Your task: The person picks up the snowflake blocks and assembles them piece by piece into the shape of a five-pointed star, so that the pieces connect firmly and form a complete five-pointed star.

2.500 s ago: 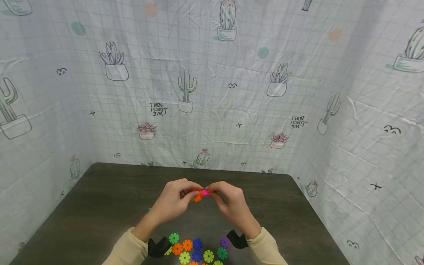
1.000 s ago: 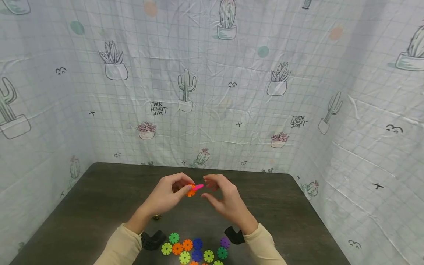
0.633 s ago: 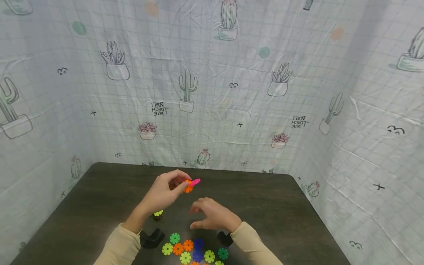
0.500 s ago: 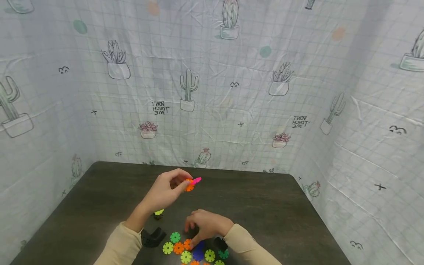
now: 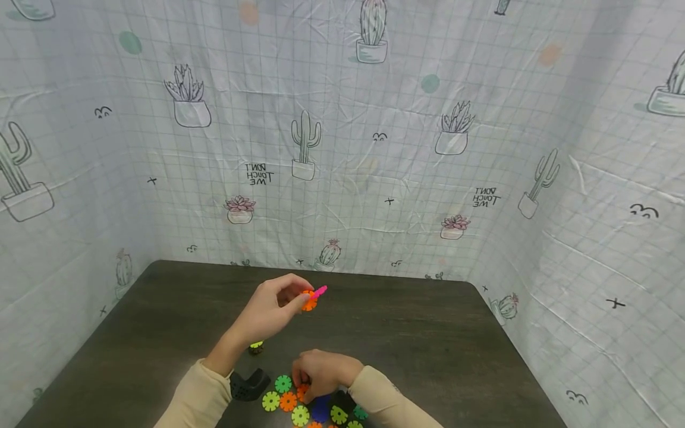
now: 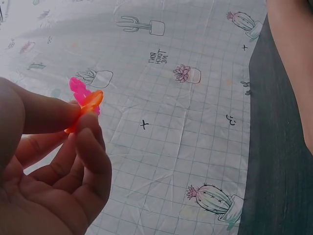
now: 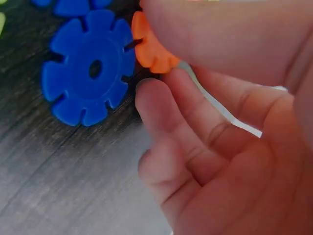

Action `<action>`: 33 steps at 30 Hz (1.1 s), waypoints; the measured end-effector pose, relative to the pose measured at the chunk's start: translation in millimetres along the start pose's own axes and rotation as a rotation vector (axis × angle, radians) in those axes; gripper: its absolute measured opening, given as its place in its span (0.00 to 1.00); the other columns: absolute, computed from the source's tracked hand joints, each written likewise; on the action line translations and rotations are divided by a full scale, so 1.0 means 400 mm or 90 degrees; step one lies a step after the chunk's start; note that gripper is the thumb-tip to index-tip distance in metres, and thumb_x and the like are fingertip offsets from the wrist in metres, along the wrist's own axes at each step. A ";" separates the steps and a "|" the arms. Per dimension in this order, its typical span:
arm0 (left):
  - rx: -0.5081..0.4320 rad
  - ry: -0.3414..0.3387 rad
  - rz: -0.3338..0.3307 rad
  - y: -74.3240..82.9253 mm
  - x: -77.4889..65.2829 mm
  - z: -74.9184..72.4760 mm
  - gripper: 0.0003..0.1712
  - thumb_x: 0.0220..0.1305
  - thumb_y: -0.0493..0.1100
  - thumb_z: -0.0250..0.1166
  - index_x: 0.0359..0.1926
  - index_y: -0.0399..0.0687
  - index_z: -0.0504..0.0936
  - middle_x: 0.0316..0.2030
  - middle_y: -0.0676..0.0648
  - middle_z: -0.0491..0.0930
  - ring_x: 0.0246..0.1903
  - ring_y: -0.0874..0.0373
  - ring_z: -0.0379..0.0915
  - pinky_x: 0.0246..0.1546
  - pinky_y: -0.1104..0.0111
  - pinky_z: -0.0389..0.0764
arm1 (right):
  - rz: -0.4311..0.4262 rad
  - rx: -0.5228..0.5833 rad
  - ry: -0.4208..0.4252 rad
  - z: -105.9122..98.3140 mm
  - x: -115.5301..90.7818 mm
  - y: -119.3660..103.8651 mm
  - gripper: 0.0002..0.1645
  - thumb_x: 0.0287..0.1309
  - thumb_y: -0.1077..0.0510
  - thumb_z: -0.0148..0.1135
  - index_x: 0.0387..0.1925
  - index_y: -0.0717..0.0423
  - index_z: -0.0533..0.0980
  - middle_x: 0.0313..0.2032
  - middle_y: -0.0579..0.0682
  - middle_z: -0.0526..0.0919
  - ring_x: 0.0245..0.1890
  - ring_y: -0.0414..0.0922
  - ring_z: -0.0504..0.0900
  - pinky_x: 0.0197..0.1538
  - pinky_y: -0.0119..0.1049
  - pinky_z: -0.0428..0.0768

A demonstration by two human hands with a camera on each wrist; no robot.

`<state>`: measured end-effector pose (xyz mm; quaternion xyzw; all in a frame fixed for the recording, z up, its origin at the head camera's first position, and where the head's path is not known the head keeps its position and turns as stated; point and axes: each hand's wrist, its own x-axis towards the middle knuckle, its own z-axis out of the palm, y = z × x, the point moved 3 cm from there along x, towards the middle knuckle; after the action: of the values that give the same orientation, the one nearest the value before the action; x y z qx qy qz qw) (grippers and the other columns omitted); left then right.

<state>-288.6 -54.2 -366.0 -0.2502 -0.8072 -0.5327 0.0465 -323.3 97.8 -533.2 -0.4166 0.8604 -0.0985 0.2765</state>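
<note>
My left hand (image 5: 267, 309) is raised over the table and pinches an orange notched disc (image 5: 309, 302) between thumb and fingertips. A pink notched disc (image 6: 78, 89) is joined to it at an angle. Down at the table's near side, my right hand (image 5: 326, 371) has its thumb and fingers at the edges of another orange notched disc (image 7: 150, 49). Thumb and fingers hide part of that disc. Right beside it lies a blue notched disc (image 7: 110, 98), flat on the dark wood, in the right wrist view.
Several loose notched discs lie around my right hand, among them a green disc (image 5: 283, 384), a yellow-green disc (image 5: 271, 400) and an orange disc (image 5: 288, 401). A small yellow-green piece (image 5: 257, 344) shows beside my left wrist. A cactus-print cloth (image 5: 342, 196) surrounds the dark table (image 5: 428, 333).
Both hands were together at the pink and orange discs. My right hand has let go and moved down to a loose orange disc, while my left has kept the joined pair, shifting slightly left.
</note>
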 end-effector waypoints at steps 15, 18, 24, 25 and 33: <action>-0.037 0.019 0.004 0.001 0.001 -0.005 0.11 0.71 0.41 0.65 0.51 0.45 0.82 0.38 0.46 0.86 0.32 0.57 0.82 0.35 0.65 0.85 | -0.058 0.261 0.502 -0.205 -0.193 -0.081 0.05 0.65 0.59 0.69 0.41 0.51 0.81 0.31 0.47 0.86 0.25 0.35 0.79 0.29 0.29 0.79; -0.035 0.050 0.001 0.005 0.004 -0.003 0.10 0.70 0.40 0.66 0.50 0.46 0.83 0.37 0.46 0.85 0.31 0.58 0.83 0.32 0.68 0.84 | -0.108 0.282 0.659 -0.257 -0.245 -0.092 0.05 0.66 0.60 0.66 0.43 0.53 0.81 0.32 0.52 0.87 0.26 0.38 0.83 0.30 0.32 0.83; -0.041 0.069 -0.018 0.012 0.001 -0.002 0.10 0.70 0.39 0.66 0.50 0.46 0.83 0.37 0.47 0.85 0.31 0.58 0.83 0.32 0.68 0.84 | -0.165 0.252 0.734 -0.297 -0.301 -0.117 0.07 0.66 0.64 0.66 0.44 0.53 0.81 0.33 0.51 0.88 0.29 0.38 0.86 0.32 0.35 0.86; -0.042 0.067 -0.019 0.012 0.000 -0.001 0.10 0.70 0.39 0.66 0.50 0.46 0.83 0.37 0.46 0.85 0.31 0.58 0.83 0.33 0.67 0.85 | -0.169 0.239 0.736 -0.297 -0.302 -0.121 0.07 0.66 0.64 0.66 0.44 0.53 0.82 0.34 0.51 0.88 0.29 0.39 0.86 0.32 0.35 0.86; -0.032 0.048 -0.007 0.009 0.003 0.008 0.09 0.70 0.39 0.66 0.49 0.45 0.83 0.35 0.46 0.86 0.30 0.58 0.83 0.32 0.64 0.86 | -0.188 0.182 0.752 -0.297 -0.305 -0.149 0.10 0.59 0.74 0.67 0.40 0.62 0.81 0.35 0.58 0.86 0.29 0.51 0.87 0.33 0.36 0.87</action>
<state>-287.3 -49.7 -363.9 -0.2267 -0.7925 -0.5621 0.0674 -289.1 147.1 -362.8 -0.3653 0.7794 -0.4639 -0.2096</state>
